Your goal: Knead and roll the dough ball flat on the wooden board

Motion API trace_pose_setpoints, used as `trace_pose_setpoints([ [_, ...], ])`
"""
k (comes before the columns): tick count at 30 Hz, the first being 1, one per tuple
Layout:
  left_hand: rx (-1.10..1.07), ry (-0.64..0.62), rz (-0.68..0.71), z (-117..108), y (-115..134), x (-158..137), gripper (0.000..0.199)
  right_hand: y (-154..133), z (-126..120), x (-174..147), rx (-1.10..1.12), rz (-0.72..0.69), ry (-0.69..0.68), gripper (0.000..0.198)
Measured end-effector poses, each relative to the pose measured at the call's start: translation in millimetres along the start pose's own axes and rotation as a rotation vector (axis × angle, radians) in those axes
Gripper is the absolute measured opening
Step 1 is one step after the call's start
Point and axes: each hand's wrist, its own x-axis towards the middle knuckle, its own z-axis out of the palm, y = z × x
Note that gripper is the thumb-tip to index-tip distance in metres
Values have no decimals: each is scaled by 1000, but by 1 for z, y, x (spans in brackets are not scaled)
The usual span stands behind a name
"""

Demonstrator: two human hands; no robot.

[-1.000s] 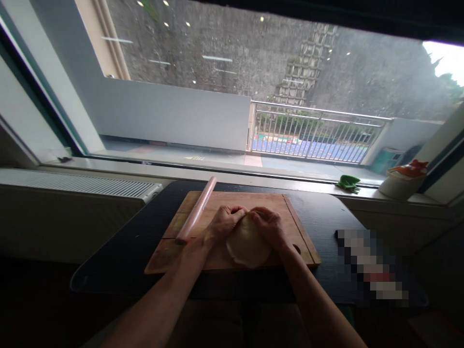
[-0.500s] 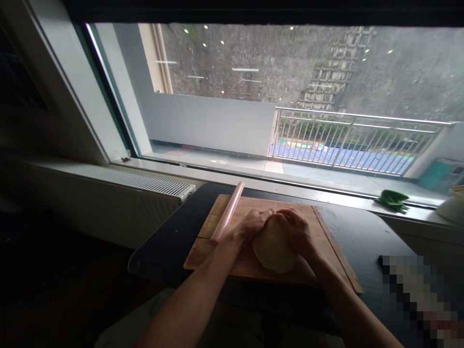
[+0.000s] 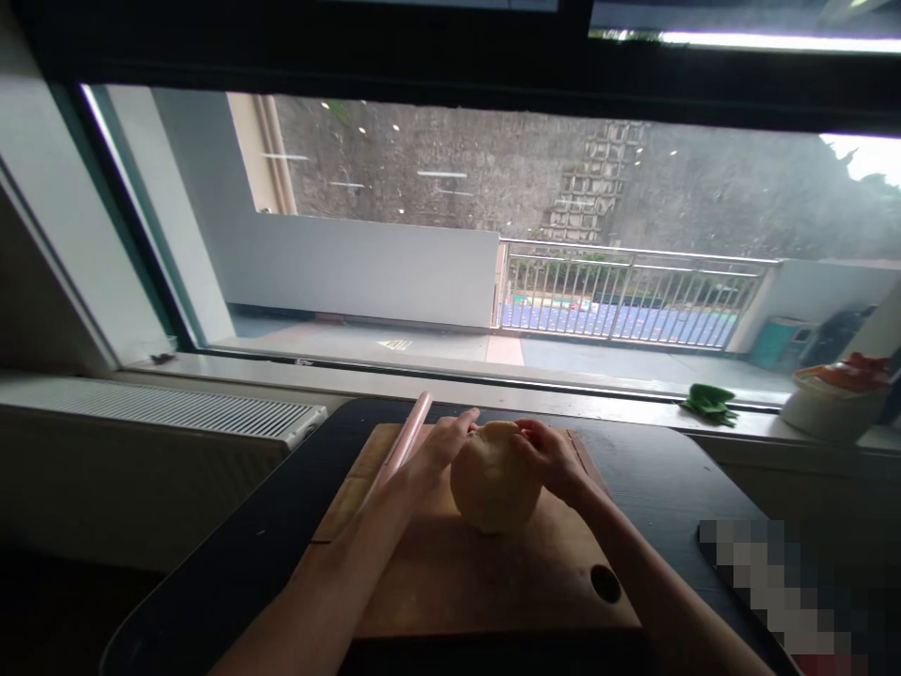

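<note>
A round, flattened piece of pale dough (image 3: 496, 481) is held up by its upper edge over a wooden cutting board (image 3: 465, 587). My left hand (image 3: 454, 437) pinches the dough at its upper left, its fingers partly hidden. On the upper right, my right hand (image 3: 553, 455) grips the edge between thumb and fingers. The dough's lower rim hangs close to the board; whether it touches I cannot tell. A smooth rolling pin (image 3: 408, 434) lies slantwise on the board's left side, beside my left forearm, which covers its near end.
The board rests on a dark table (image 3: 654, 469) below a wide window. A white radiator (image 3: 175, 413) stands at the left. On the sill sit a green leafy-looking item (image 3: 710, 402) and a pale pot (image 3: 834, 408). A blurred-out object (image 3: 767, 582) lies on the table's right.
The view has tilted upward and shifted right. My hands have moved apart along the dough's top edge, and the dough now hangs more upright and rounder between them.
</note>
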Motion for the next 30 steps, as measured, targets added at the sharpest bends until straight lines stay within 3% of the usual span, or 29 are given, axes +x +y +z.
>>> trace_pose_setpoints([
  [4, -88, -177, 42, 4, -3, 1, 47, 9, 8, -3, 35, -58, 147, 32],
  [7, -122, -212, 132, 10, -9, -4, 39, 18, 14, -8, 27, -79, 237, 33],
  [10, -166, -242, 161, 14, -12, -7, 34, 22, 16, -9, 35, -121, 231, 33],
  [23, -23, -76, 278, 24, -25, 2, 30, 23, 17, -5, -81, -134, 292, 24],
  [26, -36, -78, 252, 26, -20, 0, 29, 15, 14, -6, -118, -148, 287, 21],
  [30, -56, -146, 117, 20, -2, -8, 31, 4, 10, -11, -105, -144, 265, 22],
])
